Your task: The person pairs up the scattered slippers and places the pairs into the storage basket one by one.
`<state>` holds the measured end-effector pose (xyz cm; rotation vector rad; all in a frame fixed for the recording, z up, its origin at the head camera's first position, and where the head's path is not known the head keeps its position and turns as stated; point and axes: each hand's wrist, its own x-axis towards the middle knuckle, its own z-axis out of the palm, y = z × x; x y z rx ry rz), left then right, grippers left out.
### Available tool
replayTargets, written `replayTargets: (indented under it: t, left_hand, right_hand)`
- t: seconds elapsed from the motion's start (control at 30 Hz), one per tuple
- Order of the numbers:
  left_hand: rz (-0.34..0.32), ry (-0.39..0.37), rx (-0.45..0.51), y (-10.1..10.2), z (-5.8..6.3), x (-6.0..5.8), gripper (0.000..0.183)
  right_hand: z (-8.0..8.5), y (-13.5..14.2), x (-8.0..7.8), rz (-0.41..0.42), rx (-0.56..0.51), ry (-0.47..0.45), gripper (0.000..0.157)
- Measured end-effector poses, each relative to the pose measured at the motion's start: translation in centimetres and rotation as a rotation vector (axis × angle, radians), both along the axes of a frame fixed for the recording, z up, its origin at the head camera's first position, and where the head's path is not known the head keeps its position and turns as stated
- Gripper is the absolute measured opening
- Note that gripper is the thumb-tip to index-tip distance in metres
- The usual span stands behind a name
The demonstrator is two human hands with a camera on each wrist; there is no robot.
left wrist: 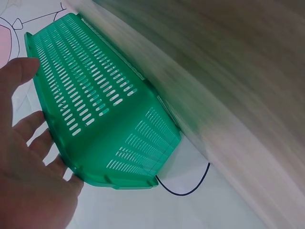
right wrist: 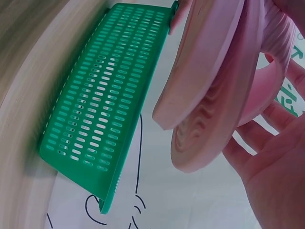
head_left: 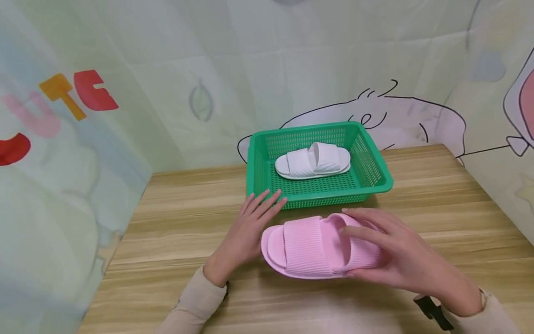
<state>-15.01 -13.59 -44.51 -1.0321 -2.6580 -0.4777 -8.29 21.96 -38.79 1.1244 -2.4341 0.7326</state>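
A pair of pink slippers, one nested in the other, is held above the table by my right hand. That hand grips the straps from the side, and both soles show in the right wrist view. My left hand has its fingers spread, their tips at the near left rim of a green basket. In the left wrist view the thumb and fingers lie along the basket's edge. White slippers lie inside the basket, towards its back.
The basket stands at the back of the wood-grain table, close to a printed cloth backdrop. More of the cloth hangs along the left and right sides. The pink slippers are just in front of the basket's near wall.
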Motion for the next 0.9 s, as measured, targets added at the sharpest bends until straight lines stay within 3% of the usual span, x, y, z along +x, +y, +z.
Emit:
replayTargets:
  t: [0.5, 0.9]
  left_hand:
    - [0.001, 0.004, 0.031, 0.2, 0.0, -0.1, 0.079]
    - [-0.008, -0.015, 0.060, 0.1, 0.3, 0.0, 0.091]
  right_hand:
    - [0.4, 0.5, -1.0, 0.013, -0.027, 0.010, 0.064]
    - [0.4, 0.7, -2.0, 0.032, -0.051, 0.003, 0.063]
